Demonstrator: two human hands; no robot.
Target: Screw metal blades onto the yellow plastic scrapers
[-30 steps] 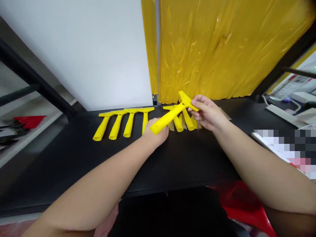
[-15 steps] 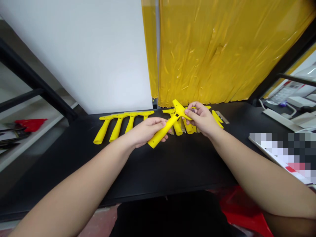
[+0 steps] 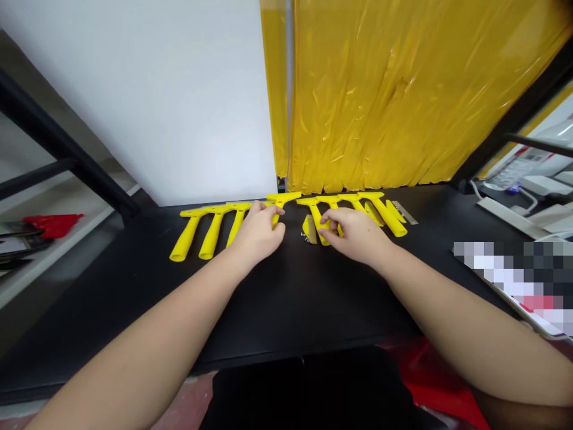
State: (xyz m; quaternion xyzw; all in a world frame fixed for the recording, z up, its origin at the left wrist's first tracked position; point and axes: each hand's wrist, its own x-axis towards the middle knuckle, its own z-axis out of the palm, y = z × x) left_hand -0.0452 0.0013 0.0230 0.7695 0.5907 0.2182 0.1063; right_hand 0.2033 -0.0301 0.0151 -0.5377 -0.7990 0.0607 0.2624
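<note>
My left hand (image 3: 262, 232) is at the right end of the left row, its fingers curled round the handle of a yellow T-shaped scraper (image 3: 285, 197). That scraper's head points away from me, and most of its handle is hidden. Beside it lie several similar yellow scrapers (image 3: 210, 234), partly covered by the hand and forearm. My right hand (image 3: 356, 234) hovers low over the right group of yellow scrapers (image 3: 388, 214), thumb and fingers bent but apart, nothing visibly held. Just left of it are a yellow wedge-shaped piece with a flat strip (image 3: 312, 229) and small metal bits (image 3: 306, 237).
A black table (image 3: 286, 304) spans the front. Behind it stand a white panel (image 3: 188, 107) and a yellow plastic curtain (image 3: 380, 95). A flat metallic strip (image 3: 405, 213) lies at the right. Black frame bars (image 3: 58, 128) rise at the left.
The scraper that both hands held up has moved left and down to the end of the left row, with my left hand on it. My right hand has let go and come down.
</note>
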